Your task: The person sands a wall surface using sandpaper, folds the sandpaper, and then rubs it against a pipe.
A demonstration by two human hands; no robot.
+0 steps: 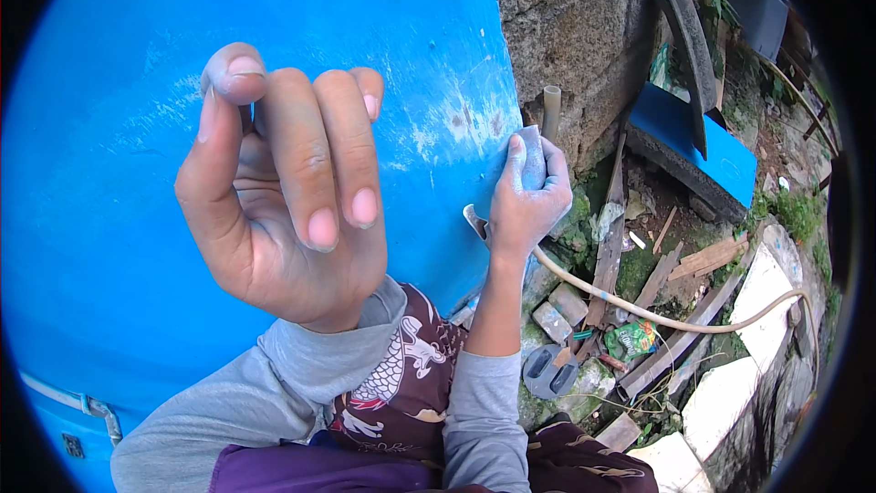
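Note:
My left hand (287,187) is raised close to the view, palm towards me, above the blue painted surface (109,173). Its thumb and forefinger tips meet in a pinch and the other fingers curl loosely; nothing shows between them. My right hand (529,205) grips a piece of folded sandpaper (532,157), grey-blue and dusty, at the right edge of the blue surface. Just left of it, the paint is scuffed into a pale, scratched patch (461,123). Blue-white dust coats the right thumb and fingers.
A rough stone wall (579,27) rises beyond the blue edge, with a short pipe (551,110) beside it. A beige hose (671,320) crosses rubble, boards and litter at right. A blue-topped slab (698,141) leans there. A white pipe (59,393) runs at lower left.

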